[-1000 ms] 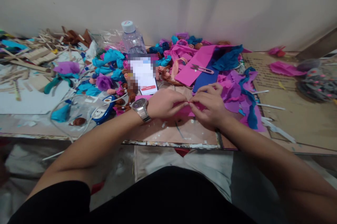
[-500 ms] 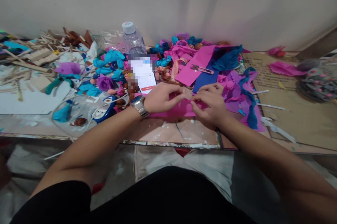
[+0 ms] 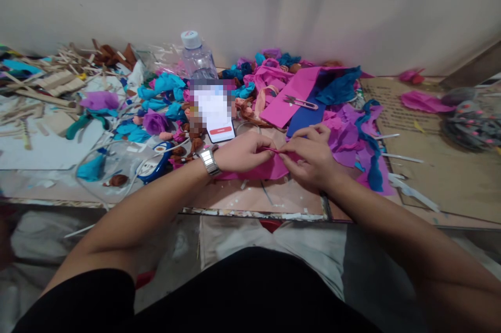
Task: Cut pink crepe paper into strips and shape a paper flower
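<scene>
A sheet of bright pink crepe paper [image 3: 270, 170] lies on the table under my hands. My left hand [image 3: 246, 151], with a metal watch on the wrist, pinches the sheet's far edge, which looks narrowly folded or rolled. From the other side, my right hand [image 3: 309, 154] grips the same edge between thumb and fingers. The fingertips of both hands almost meet. Just beyond them, thread snips [image 3: 300, 103] rest on a folded pink strip [image 3: 291, 94] and a dark blue strip [image 3: 309, 118]. A lit phone [image 3: 217, 114] leans behind my left hand.
A water bottle [image 3: 199, 59] stands behind the phone. Left are paper flowers [image 3: 155, 122], a blue round device [image 3: 154, 163], green-handled pliers [image 3: 86, 121] and wooden sticks [image 3: 50, 87]. Purple paper scraps [image 3: 352, 137] and cardboard [image 3: 426, 166] lie right. The table's front edge [image 3: 254, 213] is close.
The small pale piece between my fingertips no longer shows; a pink paper edge is there now. My left hand has shifted slightly down, uncovering the phone's lower end.
</scene>
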Demonstrator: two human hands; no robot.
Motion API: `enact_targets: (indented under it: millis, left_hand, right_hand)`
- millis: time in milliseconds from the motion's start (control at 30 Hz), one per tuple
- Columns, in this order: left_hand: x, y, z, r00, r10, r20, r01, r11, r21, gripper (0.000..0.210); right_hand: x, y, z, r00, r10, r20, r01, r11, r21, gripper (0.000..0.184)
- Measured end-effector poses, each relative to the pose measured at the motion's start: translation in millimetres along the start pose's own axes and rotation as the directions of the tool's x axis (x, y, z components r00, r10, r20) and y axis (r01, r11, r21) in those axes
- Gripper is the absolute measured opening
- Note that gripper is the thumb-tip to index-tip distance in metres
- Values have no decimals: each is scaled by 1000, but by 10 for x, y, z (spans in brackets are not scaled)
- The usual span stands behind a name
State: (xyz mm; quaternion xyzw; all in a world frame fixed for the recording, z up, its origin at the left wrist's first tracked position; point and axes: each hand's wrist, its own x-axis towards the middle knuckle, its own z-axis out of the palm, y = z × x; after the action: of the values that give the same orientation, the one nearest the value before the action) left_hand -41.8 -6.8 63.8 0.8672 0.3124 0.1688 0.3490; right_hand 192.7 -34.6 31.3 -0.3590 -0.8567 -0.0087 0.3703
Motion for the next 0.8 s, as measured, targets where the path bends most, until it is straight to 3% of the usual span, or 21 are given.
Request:
enact_targets:
  millis: [200, 367, 567, 800]
  left_hand:
    - [8, -8, 4, 996, -79, 36, 83, 991, -106, 20]
    - [10, 2, 16, 997, -64, 38, 68, 991, -115, 39]
    - [-5, 11, 12, 997, -53, 58, 53, 999, -3, 26]
    - [-9, 7, -23, 998, -26, 63, 28, 999, -33, 21]
  right_hand:
    - [4, -18, -12, 999, -41, -17, 41, 999, -2, 9]
    - [-17, -19, -22, 996, -85, -18, 85, 996, 10, 8]
    - [3, -15, -10, 996, -68, -57, 70, 997, 22, 5]
    - [-28, 11, 5, 996, -82, -25, 83, 996, 39, 10]
